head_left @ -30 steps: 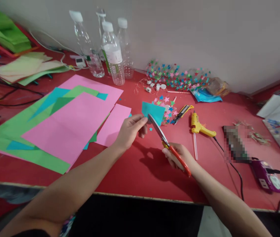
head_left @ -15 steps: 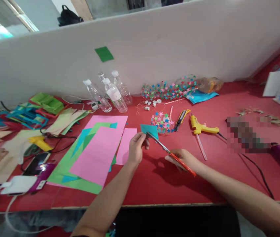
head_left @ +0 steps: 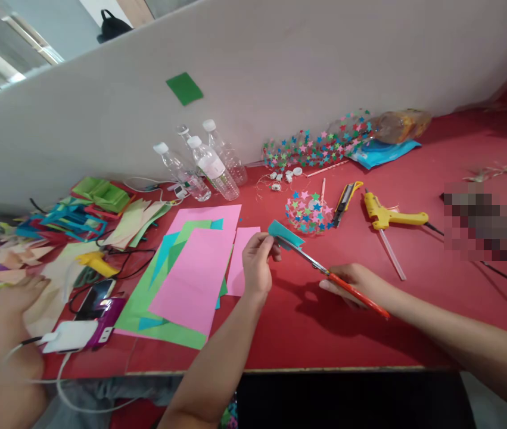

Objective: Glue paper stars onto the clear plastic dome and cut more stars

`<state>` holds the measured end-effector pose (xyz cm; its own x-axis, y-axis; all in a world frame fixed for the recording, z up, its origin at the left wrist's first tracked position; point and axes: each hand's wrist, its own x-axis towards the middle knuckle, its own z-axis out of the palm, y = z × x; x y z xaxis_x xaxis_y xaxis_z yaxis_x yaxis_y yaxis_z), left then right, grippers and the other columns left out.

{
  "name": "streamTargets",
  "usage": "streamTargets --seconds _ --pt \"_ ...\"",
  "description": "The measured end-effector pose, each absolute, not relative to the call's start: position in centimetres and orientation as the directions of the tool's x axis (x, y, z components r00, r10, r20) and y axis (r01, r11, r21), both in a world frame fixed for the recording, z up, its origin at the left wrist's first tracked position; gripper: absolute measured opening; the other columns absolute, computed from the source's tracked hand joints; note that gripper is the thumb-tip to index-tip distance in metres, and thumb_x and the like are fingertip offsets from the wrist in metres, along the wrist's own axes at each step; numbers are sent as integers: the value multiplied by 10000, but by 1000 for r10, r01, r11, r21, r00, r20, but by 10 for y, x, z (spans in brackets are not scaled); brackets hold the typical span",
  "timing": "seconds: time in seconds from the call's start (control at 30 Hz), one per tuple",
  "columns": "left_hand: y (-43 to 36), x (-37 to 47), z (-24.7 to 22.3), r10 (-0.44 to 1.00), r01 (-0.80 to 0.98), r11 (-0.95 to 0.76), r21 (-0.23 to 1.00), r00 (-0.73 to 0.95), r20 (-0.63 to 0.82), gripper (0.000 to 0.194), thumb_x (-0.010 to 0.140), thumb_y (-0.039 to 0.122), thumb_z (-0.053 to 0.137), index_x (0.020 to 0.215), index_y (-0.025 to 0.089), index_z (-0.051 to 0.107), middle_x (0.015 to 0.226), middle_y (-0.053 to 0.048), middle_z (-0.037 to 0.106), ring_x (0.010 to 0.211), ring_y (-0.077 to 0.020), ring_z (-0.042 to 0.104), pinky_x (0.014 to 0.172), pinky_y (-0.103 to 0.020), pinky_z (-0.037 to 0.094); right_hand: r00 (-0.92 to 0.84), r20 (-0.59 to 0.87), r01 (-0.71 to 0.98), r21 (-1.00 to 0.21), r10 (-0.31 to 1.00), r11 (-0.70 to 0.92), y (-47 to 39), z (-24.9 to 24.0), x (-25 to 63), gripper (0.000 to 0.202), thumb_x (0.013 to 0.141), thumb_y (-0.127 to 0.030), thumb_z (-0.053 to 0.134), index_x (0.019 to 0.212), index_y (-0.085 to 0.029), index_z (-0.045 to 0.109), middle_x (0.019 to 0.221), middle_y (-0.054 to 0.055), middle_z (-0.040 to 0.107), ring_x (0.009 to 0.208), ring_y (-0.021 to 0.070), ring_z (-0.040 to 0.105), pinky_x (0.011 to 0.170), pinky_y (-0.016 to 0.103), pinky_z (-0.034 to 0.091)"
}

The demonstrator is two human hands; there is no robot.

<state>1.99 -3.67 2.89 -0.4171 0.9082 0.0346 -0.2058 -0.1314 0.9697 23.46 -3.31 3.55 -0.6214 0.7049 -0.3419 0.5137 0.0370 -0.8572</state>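
My left hand (head_left: 260, 259) pinches a small piece of teal paper (head_left: 289, 234) above the red table. In my right hand (head_left: 354, 283) is a pair of scissors (head_left: 347, 287) with red handles. Their blades lie against the teal paper, close to my left fingertips. Just beyond the paper sits a clear rounded plastic piece (head_left: 309, 213) covered in coloured stars. Left of my left hand, pink, green and blue sheets (head_left: 190, 274) lie in an overlapping pile.
Behind stand several clear bottles (head_left: 217, 170); a star-covered bottle (head_left: 316, 146) lies by the wall. To the right are a box cutter (head_left: 347, 202) and a yellow glue gun (head_left: 391, 217). At far left, another person's arm (head_left: 9, 333) rests near cables and a power bank (head_left: 108, 319).
The view has shifted, moving most table items rightward in the picture. The teal paper has turned and appears narrower between the scissor blades. Both hands keep their hold.
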Motion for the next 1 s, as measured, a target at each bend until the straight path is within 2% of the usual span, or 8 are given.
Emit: streamTargets --seconds 0.27,0.5,0.67,1.0 --pt "-41 22 29 911 -174 -133 976 -409 51 127 714 254 645 618 183 604 489 49 507 458 -66 438 436 -179 347 -687 -277 490 -859 672 146 -33 33 241 567 796 -727 555 630 -201 423 577 -33 428 525 95 352 477 233 284" --pt "-42 21 25 915 -119 -128 985 -397 71 127 732 265 630 629 191 617 520 40 535 473 -75 466 424 -183 358 -740 -347 454 -890 576 47 -35 34 244 586 838 -744 482 627 -203 407 524 -36 429 485 83 347 461 225 272" --pt "-43 23 25 916 -136 -139 981 -395 75 121 754 274 634 664 193 641 540 34 572 476 -78 498 432 -187 391 -746 -360 454 -890 561 33 -34 36 245 609 832 -792 421 658 -208 403 524 -33 432 486 86 352 464 224 275" --pt "-45 24 23 918 -123 -154 980 -384 96 114 794 268 626 706 200 648 548 42 584 479 -76 520 456 -183 425 -731 -347 510 -850 588 133 -33 37 247 578 863 -753 419 679 -207 365 616 -47 361 558 87 299 501 233 257"
